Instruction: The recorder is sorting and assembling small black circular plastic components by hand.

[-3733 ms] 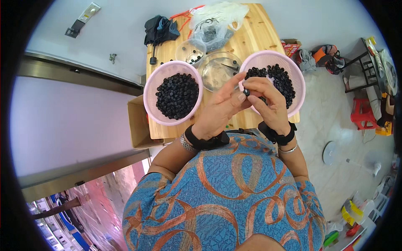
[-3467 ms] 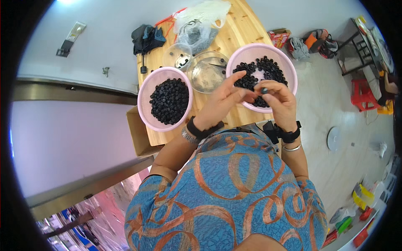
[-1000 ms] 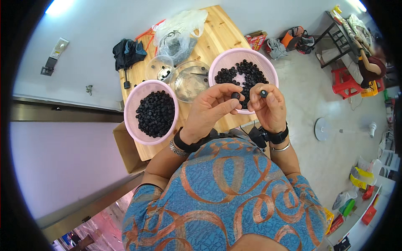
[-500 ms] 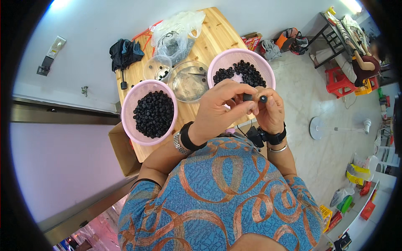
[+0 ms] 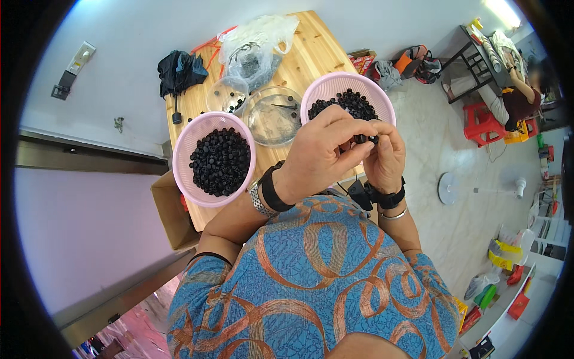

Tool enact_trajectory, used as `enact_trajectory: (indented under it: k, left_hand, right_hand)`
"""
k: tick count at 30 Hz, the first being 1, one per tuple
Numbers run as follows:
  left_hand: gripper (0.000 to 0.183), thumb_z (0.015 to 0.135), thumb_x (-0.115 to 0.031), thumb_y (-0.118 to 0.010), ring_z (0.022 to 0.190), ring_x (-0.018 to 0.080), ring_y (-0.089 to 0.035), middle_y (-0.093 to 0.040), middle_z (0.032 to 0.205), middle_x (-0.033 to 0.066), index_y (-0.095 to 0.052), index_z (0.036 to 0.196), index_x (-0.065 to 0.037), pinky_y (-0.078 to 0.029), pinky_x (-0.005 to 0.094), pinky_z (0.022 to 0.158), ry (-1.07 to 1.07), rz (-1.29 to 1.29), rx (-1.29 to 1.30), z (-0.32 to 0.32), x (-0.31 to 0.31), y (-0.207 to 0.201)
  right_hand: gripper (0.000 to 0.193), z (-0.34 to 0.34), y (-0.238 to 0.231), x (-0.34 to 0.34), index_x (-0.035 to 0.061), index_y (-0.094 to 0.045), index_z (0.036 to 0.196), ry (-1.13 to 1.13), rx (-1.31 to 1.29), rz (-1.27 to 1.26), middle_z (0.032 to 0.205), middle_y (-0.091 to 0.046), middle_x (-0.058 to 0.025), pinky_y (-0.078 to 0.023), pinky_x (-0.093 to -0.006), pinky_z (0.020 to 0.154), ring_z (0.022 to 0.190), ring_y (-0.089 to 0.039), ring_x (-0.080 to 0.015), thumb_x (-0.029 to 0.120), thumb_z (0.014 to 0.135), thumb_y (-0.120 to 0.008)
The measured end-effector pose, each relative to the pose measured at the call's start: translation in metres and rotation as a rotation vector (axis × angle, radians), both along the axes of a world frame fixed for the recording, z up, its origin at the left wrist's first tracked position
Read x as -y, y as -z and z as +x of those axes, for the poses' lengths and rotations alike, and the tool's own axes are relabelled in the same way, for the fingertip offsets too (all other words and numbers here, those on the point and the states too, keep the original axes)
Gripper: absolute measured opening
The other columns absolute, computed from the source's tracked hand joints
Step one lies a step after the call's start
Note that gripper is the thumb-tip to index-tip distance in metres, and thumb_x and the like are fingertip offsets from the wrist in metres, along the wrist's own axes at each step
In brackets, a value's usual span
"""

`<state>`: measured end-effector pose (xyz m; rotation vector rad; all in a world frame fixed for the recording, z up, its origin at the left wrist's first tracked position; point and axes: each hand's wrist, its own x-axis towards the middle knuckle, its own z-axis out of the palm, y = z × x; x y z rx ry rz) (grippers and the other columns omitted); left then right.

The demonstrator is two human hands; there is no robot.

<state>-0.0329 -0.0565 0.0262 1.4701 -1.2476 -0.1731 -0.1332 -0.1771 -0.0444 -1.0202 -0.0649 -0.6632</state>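
My left hand point(image 5: 323, 146) pinches a small black cylindrical cap point(image 5: 360, 139) between thumb and fingers. Right against it, my right hand point(image 5: 385, 164) grips a second black cap point(image 5: 374, 140), partly hidden by the fingertips. The two pieces sit close together; whether they touch I cannot tell. Behind my hands, a pink basket point(image 5: 385, 96) holds similar black pieces point(image 5: 354, 105). Another pink basket point(image 5: 181, 149), left of my forearm, carries a bigger heap of black caps point(image 5: 220, 163). Between the baskets lies a round clear plastic tray point(image 5: 263, 127) with dark tweezers point(image 5: 284, 106) and several black pieces.
A clear bowl point(image 5: 216, 94) with a few black pieces stands near a plastic bag point(image 5: 257, 60) on the wooden table point(image 5: 320, 45). A folded black umbrella point(image 5: 179, 75) lies at the table's left edge. Below is a cardboard box point(image 5: 170, 209). Far right, another person sits near red stools point(image 5: 478, 124).
My hands have drawn together, bringing the two black caps closer. The fingers now cover more of the right-hand piece. The view has shifted slightly.
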Motion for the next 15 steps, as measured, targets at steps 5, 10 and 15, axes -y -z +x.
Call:
enact_trajectory:
  k: [5, 10, 15]
  left_hand:
    - [0.019, 0.073, 0.001, -0.066, 0.064, 0.0102, -0.055, -0.056, 0.081, 0.006, -0.064, 0.091, -0.003, -0.046, 0.0208, 0.053, -0.03, -0.034, -0.018, 0.006, 0.001, 0.005]
    - [0.02, 0.073, 0.001, -0.066, 0.064, 0.0104, -0.056, -0.056, 0.081, 0.006, -0.064, 0.092, -0.003, -0.046, 0.0207, 0.053, -0.048, -0.03, -0.02, 0.013, -0.001, 0.007]
    - [0.022, 0.073, 0.001, -0.067, 0.065, 0.0105, -0.056, -0.057, 0.082, 0.0061, -0.065, 0.094, -0.003, -0.046, 0.0204, 0.054, -0.047, -0.041, 0.017, 0.018, -0.002, 0.007]
  right_hand:
    - [0.02, 0.007, -0.001, 0.0, -0.0026, -0.052, 0.105, -0.14, 0.097, 0.266, 0.097, -0.059, -0.0106, -0.051, -0.0247, 0.072, 0.078, -0.058, -0.0116, 0.011, 0.09, -0.053]
    - [0.021, 0.012, -0.011, -0.002, -0.0029, -0.052, 0.106, -0.214, 0.067, 0.278, 0.099, -0.06, -0.0125, -0.052, -0.028, 0.076, 0.083, -0.06, -0.0151, 0.005, 0.087, -0.053]
    - [0.023, 0.016, -0.011, 0.004, -0.003, -0.052, 0.107, -0.236, 0.003, 0.258, 0.1, -0.059, -0.0139, -0.053, -0.0306, 0.076, 0.087, -0.061, -0.019, 0.002, 0.085, -0.053]
